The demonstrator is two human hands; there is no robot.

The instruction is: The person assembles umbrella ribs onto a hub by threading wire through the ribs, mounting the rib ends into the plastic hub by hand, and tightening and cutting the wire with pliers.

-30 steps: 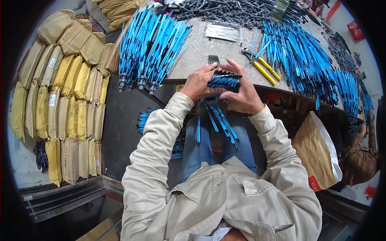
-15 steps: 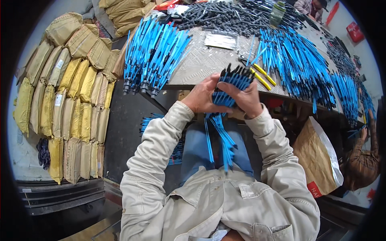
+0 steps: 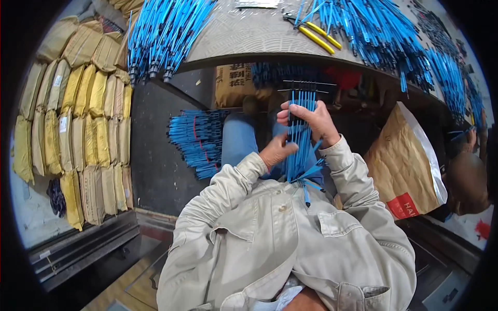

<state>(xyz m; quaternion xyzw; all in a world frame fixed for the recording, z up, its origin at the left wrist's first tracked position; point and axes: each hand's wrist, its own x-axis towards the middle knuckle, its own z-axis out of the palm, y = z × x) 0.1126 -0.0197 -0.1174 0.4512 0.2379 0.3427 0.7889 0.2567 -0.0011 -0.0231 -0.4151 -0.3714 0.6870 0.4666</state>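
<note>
Table (image 3: 249, 36): grey, ribbed surface, occupying the top of the frame; it carries two large spreads of blue rods, one at upper left (image 3: 161, 31) and one at upper right (image 3: 384, 31), plus a yellow-handled tool (image 3: 316, 37) at top centre.

Stacked sacks (image 3: 78, 114): yellow and tan, ranked along the left of the frame. A brown paper bag (image 3: 410, 166) stands open at right.

Floor pile of blue rods (image 3: 199, 140): left of centre, beside the person's knee.

Bundle of blue rods (image 3: 300, 140): centre of frame, held upright over the lap, thin wire ends projecting at the top. The right hand (image 3: 311, 122) is closed around the upper middle of the bundle, fingers wrapped across its front. The left hand (image 3: 277, 150) presses against the lower left side, fingers curled onto the rods; its grip appears partial.

Assessment: rods judged light, slender and fairly stiff singly, but loose and prone to slipping and splaying as a bundle, as the fanned lower ends suggest. Best taken around the middle with a full encircling hold, the second hand steadying the lower ends.
</note>
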